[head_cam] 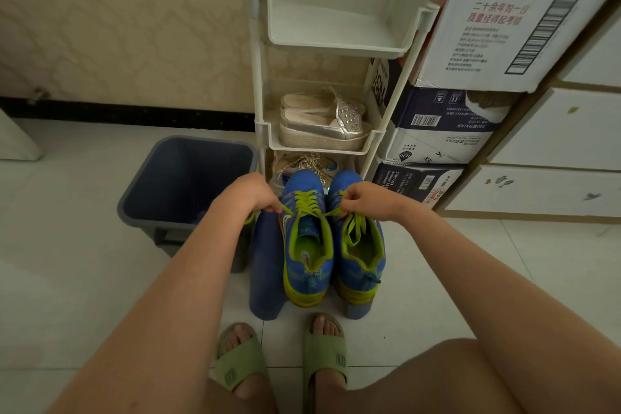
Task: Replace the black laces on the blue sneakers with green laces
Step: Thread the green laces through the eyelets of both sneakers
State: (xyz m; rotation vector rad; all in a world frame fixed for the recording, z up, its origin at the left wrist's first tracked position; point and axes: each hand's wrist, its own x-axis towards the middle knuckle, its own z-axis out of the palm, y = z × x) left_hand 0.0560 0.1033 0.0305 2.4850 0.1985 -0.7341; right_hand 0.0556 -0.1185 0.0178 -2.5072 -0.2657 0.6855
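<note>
Blue sneakers [304, 183]: two, side by side; left hand [250, 193], right hand [364, 200] each pinching one green lace [307, 203] end.

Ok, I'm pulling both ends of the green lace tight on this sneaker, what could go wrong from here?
The sneaker being laced sits on a narrow blue stool; an uneven tug by your left hand or right hand on the green lace could drag it off, perhaps towards the open bin. Your right hand is over the other sneaker's loose lace, so ends may tangle.
</note>
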